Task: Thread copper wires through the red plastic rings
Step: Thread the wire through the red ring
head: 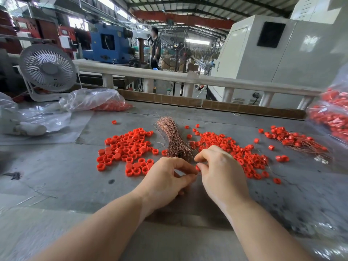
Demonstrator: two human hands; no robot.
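Threading looks underway: the right hand [222,172] pinches a red ring [197,167] at its fingertips, the left hand [169,178] pinches a barely visible wire just beside it, needing fine aim.

The little rings [126,147] are bright red. The bundle of wires [174,140] is shiny copper brown. The bench [66,185] is grey with dark spots. The small fan [48,67] is white and grey. The big machine [109,44] far back is blue. The bags [90,99] are clear.
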